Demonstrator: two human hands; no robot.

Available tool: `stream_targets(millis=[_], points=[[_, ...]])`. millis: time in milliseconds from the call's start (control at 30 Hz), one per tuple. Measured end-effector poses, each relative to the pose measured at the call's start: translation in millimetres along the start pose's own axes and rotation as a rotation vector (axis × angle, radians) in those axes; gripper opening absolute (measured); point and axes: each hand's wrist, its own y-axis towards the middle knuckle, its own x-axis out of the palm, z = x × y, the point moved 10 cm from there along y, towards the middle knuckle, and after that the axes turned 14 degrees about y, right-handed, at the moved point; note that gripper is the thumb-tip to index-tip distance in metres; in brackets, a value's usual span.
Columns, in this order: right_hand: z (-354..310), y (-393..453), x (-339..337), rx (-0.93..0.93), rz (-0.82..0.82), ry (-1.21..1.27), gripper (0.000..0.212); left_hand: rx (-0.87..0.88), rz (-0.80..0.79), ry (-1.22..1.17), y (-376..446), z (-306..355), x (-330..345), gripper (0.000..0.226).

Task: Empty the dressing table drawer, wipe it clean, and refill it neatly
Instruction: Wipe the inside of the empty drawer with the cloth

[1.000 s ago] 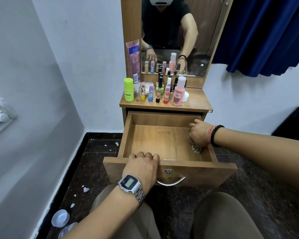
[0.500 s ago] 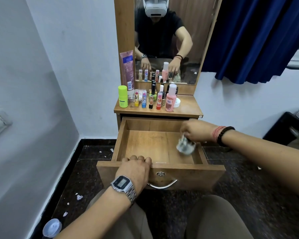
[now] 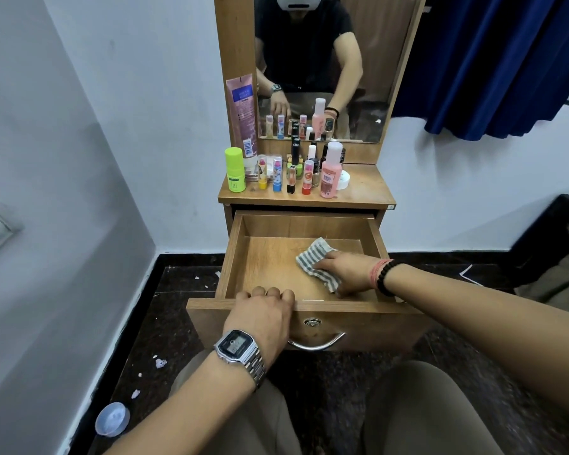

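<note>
Inside the pulled-out wooden drawer [image 3: 266, 264], near its right wall, a striped grey-and-white cloth [image 3: 316, 262] lies flat, your right hand [image 3: 345, 269] pressing it down with fingers spread, your left hand [image 3: 263, 311] curled over the drawer's front edge.

Left hand [image 3: 263, 310] curled over drawer front edge [image 3: 342, 305], forearm reaching forward; right hand [image 3: 345, 269] flat, palm down, fingers extended on striped cloth [image 3: 312, 261]; right arm stretched in from right.

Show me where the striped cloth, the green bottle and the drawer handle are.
striped cloth [image 3: 311, 257]: head view, on its upper uncovered part.
green bottle [image 3: 234, 170]: head view, on its body.
drawer handle [image 3: 319, 345]: head view, on the metal curve.
</note>
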Motion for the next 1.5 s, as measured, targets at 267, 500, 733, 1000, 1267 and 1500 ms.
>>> stream_targets(millis=[267, 500, 733, 1000, 1267, 1500], points=[[-70, 28, -6, -0.152, 0.013, 0.043, 0.064, 0.008, -0.021, 0.021, 1, 1, 1, 0.029], [-144, 10, -4, -0.163, -0.212, 0.371, 0.043, 0.014, -0.039, 0.037, 2, 1, 4, 0.033], [-117, -20, -21, 0.014, -0.222, 0.344, 0.036, 0.017, -0.064, 0.046, 2, 1, 5, 0.034], [-64, -16, 7, 0.127, -0.442, 0.262, 0.047, 0.018, 0.004, 0.024, 0, 0, -1, 0.033], [-8, -40, 15, 0.263, -0.516, 0.094, 0.04, 0.011, -0.005, 0.009, 0, 0, -1, 0.029], [26, -43, -13, 0.347, -0.369, -0.039, 0.041, 0.002, -0.002, 0.012, -1, 0, -2, 0.029]])
